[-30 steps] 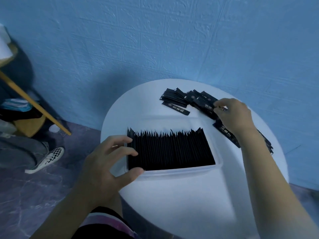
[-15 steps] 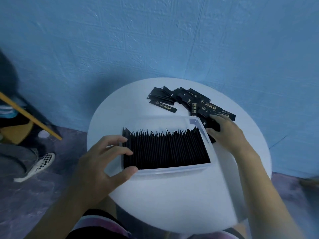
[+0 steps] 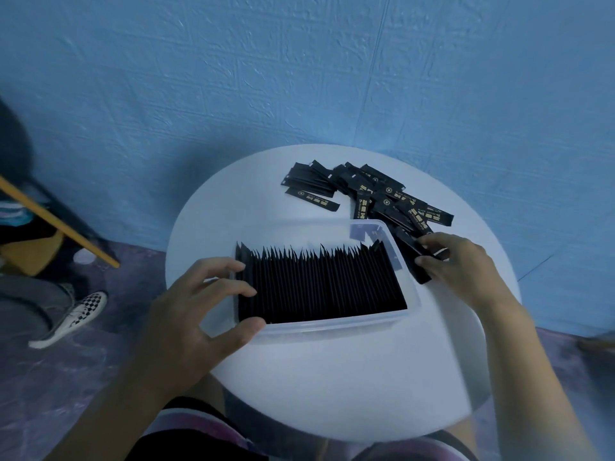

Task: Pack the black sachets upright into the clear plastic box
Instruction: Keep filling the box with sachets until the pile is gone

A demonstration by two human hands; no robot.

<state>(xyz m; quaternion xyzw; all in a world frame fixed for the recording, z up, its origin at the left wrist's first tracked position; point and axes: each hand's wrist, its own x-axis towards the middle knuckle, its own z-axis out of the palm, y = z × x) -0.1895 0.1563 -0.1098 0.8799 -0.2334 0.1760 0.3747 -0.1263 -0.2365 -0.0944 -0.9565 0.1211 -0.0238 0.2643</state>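
Blue textured wall (image 3: 299, 78) behind, round white tabletop (image 3: 332, 377) w/ the clear box (image 3: 332, 326) towards the front. Vs a sec ago: right hand (image 3: 462, 264) was up in the loose pile (image 3: 376, 194) at the back right. Now it's back beside the box's right end & carrying a black sachet (image 3: 412, 257) (maybe more than one, can't tell). So another pick is done & the insert is next, prob into the gap at the right end of the packed row (image 3: 319, 287), which stands upright & fills most of the box. Plenty of loose ones left, so the task isn't nearly over.

Right hand: fingers curled, thumb & fingertips pinching the sachet, which sits just outside the box wall, not in yet. Left hand (image 3: 189, 314): hasn't moved, fingers spread, fingertips against the row's left end, thumb at the near rim, steadying box & row.
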